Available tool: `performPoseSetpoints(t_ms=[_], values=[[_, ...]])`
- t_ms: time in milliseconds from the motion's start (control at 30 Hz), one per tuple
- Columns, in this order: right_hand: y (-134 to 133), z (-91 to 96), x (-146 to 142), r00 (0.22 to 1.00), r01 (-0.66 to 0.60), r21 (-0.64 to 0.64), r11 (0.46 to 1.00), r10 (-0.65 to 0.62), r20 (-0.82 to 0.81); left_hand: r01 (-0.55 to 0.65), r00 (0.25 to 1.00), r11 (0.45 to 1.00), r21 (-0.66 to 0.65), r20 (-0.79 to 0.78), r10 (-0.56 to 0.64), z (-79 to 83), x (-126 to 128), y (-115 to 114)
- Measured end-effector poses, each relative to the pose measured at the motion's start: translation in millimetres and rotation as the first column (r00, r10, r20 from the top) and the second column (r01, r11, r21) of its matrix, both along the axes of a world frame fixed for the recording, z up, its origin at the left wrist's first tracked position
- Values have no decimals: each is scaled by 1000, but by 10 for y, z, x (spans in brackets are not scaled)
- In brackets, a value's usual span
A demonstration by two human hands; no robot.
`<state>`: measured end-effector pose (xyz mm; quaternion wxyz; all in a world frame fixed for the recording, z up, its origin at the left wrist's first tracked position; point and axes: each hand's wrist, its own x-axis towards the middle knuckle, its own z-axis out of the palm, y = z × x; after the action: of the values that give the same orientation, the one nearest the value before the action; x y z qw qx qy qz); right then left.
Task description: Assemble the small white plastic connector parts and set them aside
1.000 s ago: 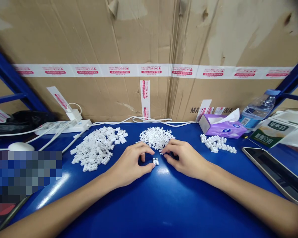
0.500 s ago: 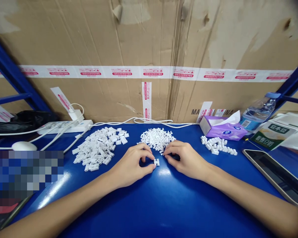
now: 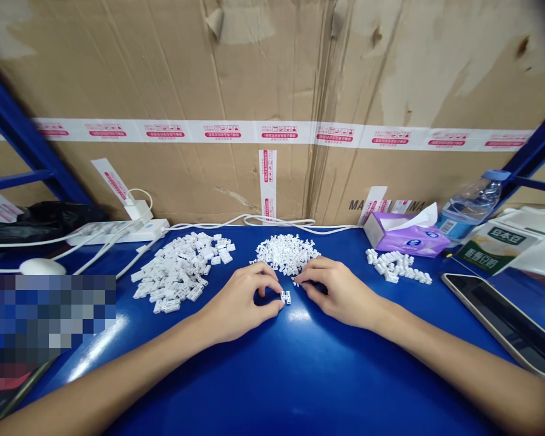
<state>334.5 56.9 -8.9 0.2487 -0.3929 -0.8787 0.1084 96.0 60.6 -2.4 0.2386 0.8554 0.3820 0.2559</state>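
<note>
Your hands work at a small white plastic piece on the glossy blue surface.

Your curled left hand and right hand stay apart, and the square-edged, slotted piece lies flat between them, just beside your left thumb; whether either hand grips anything, you cannot tell. Your right fingertips reach the edge of the middle heap of tiny, knobbly white parts. The left heap holds flatter, blockier white clips, and the right heap is a loose strip of chunky white parts, near the soft purple tissue box.
</note>
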Motion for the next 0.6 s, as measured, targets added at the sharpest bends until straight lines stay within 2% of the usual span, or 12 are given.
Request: performPoseSetpoints(t_ms=[433, 600], values=[[0, 46, 15, 997, -58, -31, 998, 56, -57, 1, 1000, 1000, -20, 9, -1, 6, -3, -15], [-3, 40, 32, 996, -86, -13, 996, 86, 11, 9, 1000, 1000, -5, 8, -9, -4, -12, -9]])
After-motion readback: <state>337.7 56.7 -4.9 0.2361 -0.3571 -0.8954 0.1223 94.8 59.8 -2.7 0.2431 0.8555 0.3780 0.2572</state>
